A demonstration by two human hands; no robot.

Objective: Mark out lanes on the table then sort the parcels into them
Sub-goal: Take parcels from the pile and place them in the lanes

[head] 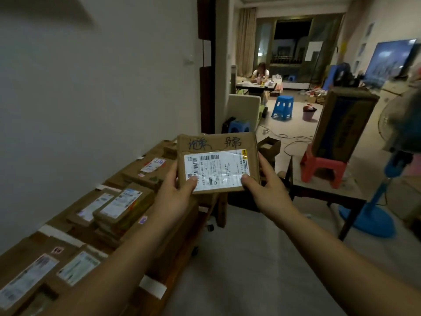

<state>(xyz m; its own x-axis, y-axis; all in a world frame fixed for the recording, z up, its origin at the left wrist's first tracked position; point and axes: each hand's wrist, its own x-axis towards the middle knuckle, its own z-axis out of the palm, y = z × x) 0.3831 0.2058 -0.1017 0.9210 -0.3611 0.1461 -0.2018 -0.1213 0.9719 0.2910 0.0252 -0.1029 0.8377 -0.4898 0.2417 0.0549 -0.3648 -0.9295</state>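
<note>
Our left hand (175, 195) and right hand (265, 188) grip a labelled cardboard parcel (217, 165) above the parcel-covered counter (173, 265), thumbs on its label.

Matt cardboard parcel (217, 142), glossy label (216, 169)

Dim, grey-green indoor light; the white wall (91, 87) sinks into soft shadow. Glare bleaches the glossy white label (217, 171) on the brown cardboard parcel (216, 142). Wide-angle bending warps the edges, where the blue pedestal fan (397, 160) smears into blur
</note>
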